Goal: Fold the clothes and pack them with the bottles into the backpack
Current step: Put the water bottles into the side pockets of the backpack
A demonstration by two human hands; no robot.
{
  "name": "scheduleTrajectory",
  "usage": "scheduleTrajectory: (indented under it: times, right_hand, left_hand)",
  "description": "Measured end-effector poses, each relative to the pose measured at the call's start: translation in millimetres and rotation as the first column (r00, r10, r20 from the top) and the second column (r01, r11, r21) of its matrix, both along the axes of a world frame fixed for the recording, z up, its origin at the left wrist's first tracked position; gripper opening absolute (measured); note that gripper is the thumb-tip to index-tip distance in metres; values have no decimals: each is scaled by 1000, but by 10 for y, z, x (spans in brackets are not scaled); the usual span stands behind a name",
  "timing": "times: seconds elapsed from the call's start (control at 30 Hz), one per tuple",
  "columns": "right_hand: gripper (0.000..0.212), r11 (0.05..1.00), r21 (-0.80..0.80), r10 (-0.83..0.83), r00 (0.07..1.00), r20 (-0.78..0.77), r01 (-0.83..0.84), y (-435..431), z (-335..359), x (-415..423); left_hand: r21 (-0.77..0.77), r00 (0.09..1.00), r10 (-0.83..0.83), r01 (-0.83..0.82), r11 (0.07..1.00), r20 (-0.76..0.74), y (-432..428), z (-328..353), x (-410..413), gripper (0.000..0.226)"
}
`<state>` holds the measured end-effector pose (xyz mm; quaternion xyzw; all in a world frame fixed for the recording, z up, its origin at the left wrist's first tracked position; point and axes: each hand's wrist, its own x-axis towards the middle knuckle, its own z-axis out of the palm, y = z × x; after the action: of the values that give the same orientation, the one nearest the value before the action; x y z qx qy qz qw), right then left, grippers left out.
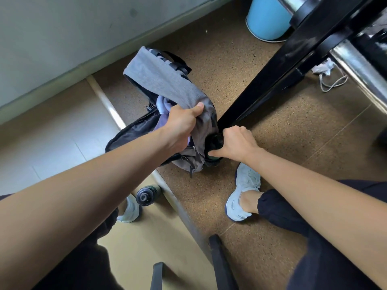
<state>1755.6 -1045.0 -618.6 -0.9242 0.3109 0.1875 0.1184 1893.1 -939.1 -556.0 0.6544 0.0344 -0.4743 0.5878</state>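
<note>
A grey and black backpack point(163, 80) stands open on the floor, with pale lilac clothes point(164, 107) showing inside it. My left hand point(182, 120) grips the grey front flap at the opening, thumb on top. My right hand point(235, 142) is curled round a dark bottle point(214, 143) that sits in the backpack's side pocket; only its black top shows. A second dark bottle point(146, 194) stands on the floor near my left foot.
A black table leg point(282, 76) slants down to the floor right beside the backpack. A blue bin point(268, 17) stands at the back. A metal floor strip point(104, 99) divides pale tiles from brown flooring. My feet in pale shoes point(244, 193) flank the spot. Black chair parts point(219, 260) lie near.
</note>
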Motion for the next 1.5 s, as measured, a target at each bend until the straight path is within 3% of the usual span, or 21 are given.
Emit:
scheduleTrajectory:
  times: [0.1,0.13,0.3,0.43,0.5,0.67,0.87,1.03,1.2,1.3,1.43,1.5]
  right_hand:
    - [75,967,21,-253,967,24,252,99,-71,28]
    - [75,967,32,-255,967,30,254,131,-101,32]
    - [64,995,103,-16,997,79,8,144,-239,-69]
    - [74,955,66,-295,953,68,291,181,-239,-27]
    - [83,930,111,-356,933,44,350,242,-259,15]
    - [84,910,389,-170,985,40,141,74,-202,-56]
    - [57,943,334,-70,985,157,14,82,-225,-94]
    - [63,913,349,-293,933,207,210,281,-320,-63]
    - [66,892,269,-413,896,164,362,341,-361,47]
    - [66,847,270,-505,852,139,458,387,-386,104]
    - [65,848,223,-516,846,134,481,377,-368,157]
    - [67,853,208,-507,855,109,479,358,-327,174]
  left_hand:
    - [7,1000,-14,14,1000,13,-10,24,-22,8]
    - [16,1000,-24,24,1000,11,-3,7,-16,10]
    - [48,998,-62,61,997,18,82,-32,1,16]
    - [38,996,-76,74,997,48,85,-42,6,22]
    - [47,994,-82,78,996,75,83,-56,47,20]
    - [44,994,-82,79,996,72,132,-70,152,16]
    - [24,998,-47,47,999,37,108,-39,162,14]
    - [13,1000,-12,12,1000,-17,63,-37,140,19]
    - [-4,999,33,-33,999,-41,12,-57,79,11]
    - [-6,997,48,-49,999,-54,-24,-46,31,19]
    - [39,999,22,-20,999,-50,-44,-23,-11,33]
    - [37,998,27,-25,999,-55,-44,-24,14,27]
